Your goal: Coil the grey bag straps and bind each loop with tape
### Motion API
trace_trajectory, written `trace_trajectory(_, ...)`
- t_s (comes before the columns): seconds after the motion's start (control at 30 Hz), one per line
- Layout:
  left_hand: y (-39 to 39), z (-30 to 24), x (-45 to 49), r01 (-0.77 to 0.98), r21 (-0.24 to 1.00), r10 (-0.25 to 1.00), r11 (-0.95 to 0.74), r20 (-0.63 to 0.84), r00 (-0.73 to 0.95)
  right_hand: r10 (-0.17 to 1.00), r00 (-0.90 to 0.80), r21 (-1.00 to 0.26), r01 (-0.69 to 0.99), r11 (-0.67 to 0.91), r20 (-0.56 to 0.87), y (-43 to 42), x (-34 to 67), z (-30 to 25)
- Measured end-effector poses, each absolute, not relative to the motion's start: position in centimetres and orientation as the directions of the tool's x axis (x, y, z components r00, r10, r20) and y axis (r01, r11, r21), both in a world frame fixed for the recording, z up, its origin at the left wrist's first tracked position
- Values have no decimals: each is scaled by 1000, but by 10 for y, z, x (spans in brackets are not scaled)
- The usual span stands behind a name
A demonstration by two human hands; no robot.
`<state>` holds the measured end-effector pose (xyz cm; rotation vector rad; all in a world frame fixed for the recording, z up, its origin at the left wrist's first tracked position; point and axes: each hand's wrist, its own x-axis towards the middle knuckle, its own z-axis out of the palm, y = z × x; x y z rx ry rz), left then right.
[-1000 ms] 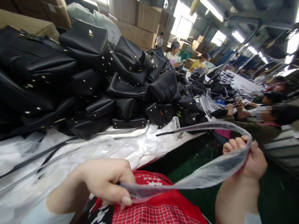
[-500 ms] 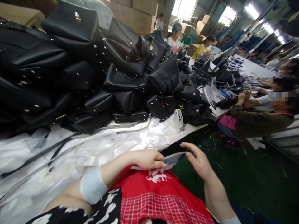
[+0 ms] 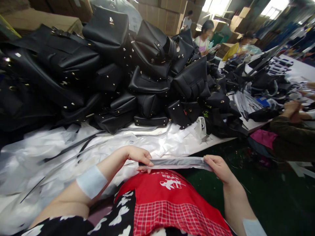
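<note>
My left hand (image 3: 138,157) pinches one end of a clear plastic strip (image 3: 178,162), and my right hand (image 3: 219,167) pinches the other end. The strip is pulled flat and level between them, just above my red apron (image 3: 169,203) at the table's near edge. Both hands are closed on it. Behind them a large heap of black handbags (image 3: 118,72) fills the table.
Crumpled clear plastic sheets (image 3: 73,147) cover the white table (image 3: 221,139) in front of the bags. Cardboard boxes (image 3: 157,13) stand at the back. Other people sit along the table to the right, one sleeve (image 3: 290,131) close by. The green floor (image 3: 270,193) lies at right.
The strip hung in a wide loop between raised hands a second ago. My hands then came together, and now they have drawn apart with the strip stretched flat between them.
</note>
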<state>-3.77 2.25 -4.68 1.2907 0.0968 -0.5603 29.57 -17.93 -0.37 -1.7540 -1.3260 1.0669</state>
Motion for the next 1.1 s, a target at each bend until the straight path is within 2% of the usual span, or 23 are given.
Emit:
trace_trajectory(0.13, 23, -50, -60, 486, 840, -263, 242, -425, 866, 965, 186, -878, 409, -249, -186, -173, 302, -2)
trace_trajectory(0.2, 26, -46, -70, 431, 836, -199, 340, -384, 902, 964, 175, -874, 413, -257, -201, -169, 304, -2)
trace_trajectory(0.27, 32, -36, -77, 239, 828, -57, 508, -244, 968, 956, 172, -875, 389, -289, -239, -166, 304, -6)
trace_trajectory(0.3, 36, -29, -79, 87, 797, 65, 598, -156, 986, 948, 176, -876, 367, -312, -264, -164, 302, -8)
trace_trajectory(0.37, 45, -11, -76, -254, 655, 367, 712, -39, 929, 938, 131, -883, 316, -346, -321, -159, 292, -14)
trace_trajectory(0.43, 53, 9, -64, -540, 480, 635, 692, -49, 771, 932, -18, -892, 298, -341, -362, -153, 273, -17)
trace_trajectory(0.5, 61, 27, -47, -725, 377, 803, 576, -94, 589, 909, -209, -892, 360, -272, -361, -146, 249, -14)
trace_trajectory(0.57, 68, 39, -30, -821, 357, 891, 446, -86, 446, 855, -360, -878, 434, -201, -374, -140, 225, -8)
trace_trajectory(0.63, 75, 46, -18, -851, 384, 929, 359, -53, 367, 792, -466, -880, 440, -179, -394, -138, 208, 0)
trace_trajectory(0.7, 81, 47, -12, -856, 423, 949, 296, -24, 315, 749, -531, -898, 393, -197, -397, -138, 201, 7)
trace_trajectory(0.77, 83, 44, -7, -842, 489, 964, 229, 5, 265, 753, -543, -915, 349, -200, -372, -141, 203, 12)
trace_trajectory(0.83, 80, 36, -2, -765, 633, 975, 120, 69, 210, 777, -527, -931, 299, -210, -345, -144, 210, 15)
trace_trajectory(0.9, 74, 24, 4, -552, 832, 955, -58, 207, 212, 813, -498, -950, 226, -216, -304, -150, 220, 19)
trace_trajectory(0.97, 66, 14, 9, -248, 926, 898, -286, 349, 270, 858, -464, -974, 153, -168, -221, -158, 232, 26)
trace_trajectory(1.03, 59, 7, 11, 12, 888, 844, -459, 431, 319, 898, -419, -990, 101, -100, -133, -167, 242, 35)
trace_trajectory(1.1, 52, 5, 10, 194, 799, 794, -569, 474, 380, 935, -345, -995, 77, -57, -80, -175, 252, 44)
